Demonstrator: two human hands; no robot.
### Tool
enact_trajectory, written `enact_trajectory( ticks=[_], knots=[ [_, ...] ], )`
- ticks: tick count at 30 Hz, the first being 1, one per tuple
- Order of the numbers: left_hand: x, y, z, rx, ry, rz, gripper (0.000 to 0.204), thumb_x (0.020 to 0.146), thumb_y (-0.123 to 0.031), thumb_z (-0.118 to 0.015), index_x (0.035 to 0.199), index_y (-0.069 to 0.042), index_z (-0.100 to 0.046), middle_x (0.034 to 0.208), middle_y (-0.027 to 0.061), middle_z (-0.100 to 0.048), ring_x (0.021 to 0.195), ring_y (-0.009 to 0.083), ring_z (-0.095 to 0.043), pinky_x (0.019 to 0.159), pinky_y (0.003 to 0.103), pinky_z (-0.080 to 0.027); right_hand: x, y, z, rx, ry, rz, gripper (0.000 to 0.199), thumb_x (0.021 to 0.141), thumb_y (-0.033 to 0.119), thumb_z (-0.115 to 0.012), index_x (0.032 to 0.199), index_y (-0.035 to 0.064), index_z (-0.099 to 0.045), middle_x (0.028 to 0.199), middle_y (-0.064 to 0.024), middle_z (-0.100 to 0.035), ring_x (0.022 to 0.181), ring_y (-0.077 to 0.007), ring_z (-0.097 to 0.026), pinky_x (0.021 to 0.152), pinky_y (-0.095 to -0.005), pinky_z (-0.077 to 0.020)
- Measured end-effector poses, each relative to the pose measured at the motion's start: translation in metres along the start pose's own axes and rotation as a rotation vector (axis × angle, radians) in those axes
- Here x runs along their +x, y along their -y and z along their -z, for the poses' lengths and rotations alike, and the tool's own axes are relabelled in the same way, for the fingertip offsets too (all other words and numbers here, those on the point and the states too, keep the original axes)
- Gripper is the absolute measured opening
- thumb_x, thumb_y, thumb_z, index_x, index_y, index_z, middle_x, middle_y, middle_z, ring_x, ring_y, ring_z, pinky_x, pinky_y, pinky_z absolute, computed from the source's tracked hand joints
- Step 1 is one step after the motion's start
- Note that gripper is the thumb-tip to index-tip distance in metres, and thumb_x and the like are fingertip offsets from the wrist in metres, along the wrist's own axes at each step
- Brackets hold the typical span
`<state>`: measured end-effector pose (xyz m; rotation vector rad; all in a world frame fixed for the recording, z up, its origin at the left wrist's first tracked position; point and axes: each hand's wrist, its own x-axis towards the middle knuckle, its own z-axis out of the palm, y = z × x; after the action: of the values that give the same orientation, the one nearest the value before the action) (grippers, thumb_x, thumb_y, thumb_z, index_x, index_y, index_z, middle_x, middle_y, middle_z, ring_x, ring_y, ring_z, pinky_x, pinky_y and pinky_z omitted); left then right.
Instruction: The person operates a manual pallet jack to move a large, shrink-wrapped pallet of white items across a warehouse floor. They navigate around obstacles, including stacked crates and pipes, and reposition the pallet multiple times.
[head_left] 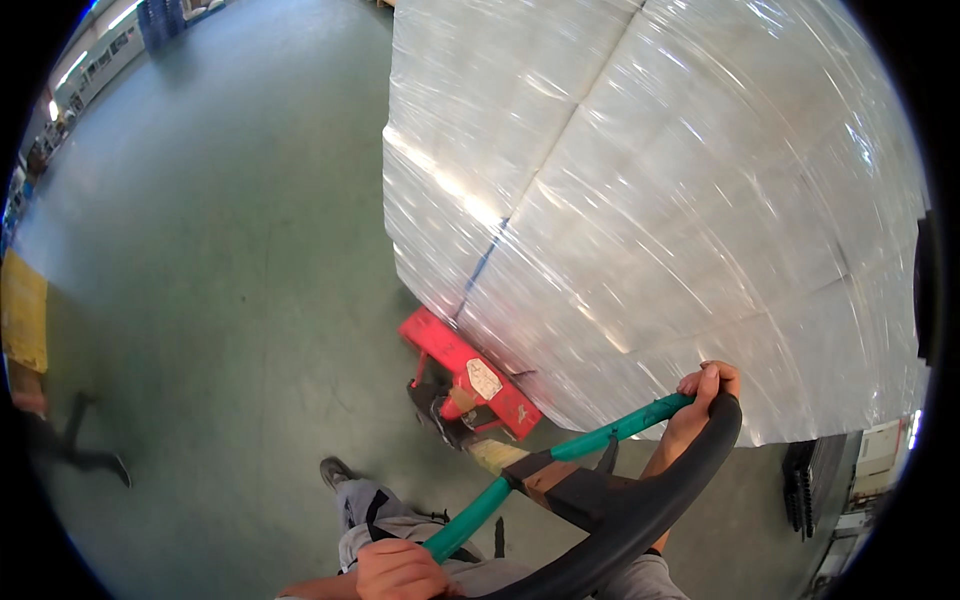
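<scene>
My left hand [398,572] is closed around the lower left end of a pallet jack handle [630,520], where a green tube meets the black curved grip. At the handle's right end, my right hand [705,392] wraps the corner between the other green tube and the black grip. Beyond the handle is the red body of the pallet jack [460,360], with a pale label on top. Right behind it rises a tall load wrapped in shiny clear film [620,220]. The wrapping hides whatever lies inside, and the forks are out of sight.
Green floor [230,320] stretches to the left and ahead. A person in a yellow top [25,315] shows at the left rim. Dark stacked items [800,487] stand at the right, and a blue stack [160,22] is far off. My shoe [335,470] is near the jack.
</scene>
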<state>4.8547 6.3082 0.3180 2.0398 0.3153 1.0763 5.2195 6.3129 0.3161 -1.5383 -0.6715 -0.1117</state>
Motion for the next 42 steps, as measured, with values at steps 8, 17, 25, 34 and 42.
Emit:
enact_trajectory(
  ticks=[8, 17, 25, 34, 42],
  knots=[
    [-0.013, 0.000, -0.017, 0.140, -0.272, 0.049, 0.021, 0.070, -0.020, -0.072, 0.075, -0.003, -0.061, 0.065, 0.0078, -0.059, 0.057, 0.0255, -0.059, 0.055, 0.036, -0.048, 0.006, -0.020, 0.006, 0.062, 0.026, 0.037, 0.014, 0.091, 0.012, -0.061, 0.086, -0.0001, -0.056, 0.061, -0.0014, -0.049, 0.055, -0.0082, -0.047, 0.053, -0.0235, -0.0383],
    [-0.037, 0.012, -0.063, 0.320, -0.779, -0.015, 0.051, 0.077, -0.043, -0.078, 0.091, 0.002, -0.058, 0.071, 0.0107, -0.061, 0.062, 0.0238, -0.061, 0.059, 0.035, -0.050, 0.012, -0.038, 0.014, 0.098, 0.021, 0.136, 0.016, 0.084, 0.013, -0.074, 0.081, 0.0019, -0.063, 0.066, 0.0014, -0.056, 0.060, -0.0051, -0.048, 0.057, -0.0213, -0.0405],
    [-0.028, 0.013, -0.066, 0.677, -0.835, -0.022, 0.029, 0.064, -0.007, -0.073, 0.092, -0.005, -0.063, 0.075, 0.0094, -0.066, 0.061, 0.0227, -0.064, 0.058, 0.030, -0.052, 0.012, -0.045, 0.013, 0.257, 0.091, 0.324, 0.010, 0.086, 0.009, -0.070, 0.084, 0.0035, -0.062, 0.075, 0.0009, -0.060, 0.070, -0.0078, -0.054, 0.066, -0.0243, -0.0446],
    [-0.004, 0.004, -0.041, 0.508, -0.726, -0.066, 0.028, 0.065, -0.010, -0.074, 0.089, -0.007, -0.059, 0.062, 0.0094, -0.058, 0.053, 0.0294, -0.060, 0.051, 0.037, -0.048, 0.034, -0.080, 0.033, 0.001, 0.161, 0.178, 0.017, 0.080, 0.002, -0.064, 0.097, 0.0009, -0.065, 0.082, -0.0041, -0.066, 0.077, -0.0125, -0.061, 0.072, -0.0279, -0.0481],
    [0.037, 0.061, 0.030, 0.525, -0.860, 0.181, 0.028, 0.073, -0.022, -0.075, 0.086, -0.011, -0.053, 0.066, 0.0103, -0.061, 0.064, 0.0346, -0.064, 0.056, 0.042, -0.049, -0.085, -0.025, 0.084, 0.036, 0.095, -0.042, 0.025, 0.088, 0.011, -0.068, 0.109, -0.0006, -0.064, 0.079, -0.0015, -0.058, 0.065, -0.0093, -0.050, 0.055, -0.0245, -0.0395]
  ],
)
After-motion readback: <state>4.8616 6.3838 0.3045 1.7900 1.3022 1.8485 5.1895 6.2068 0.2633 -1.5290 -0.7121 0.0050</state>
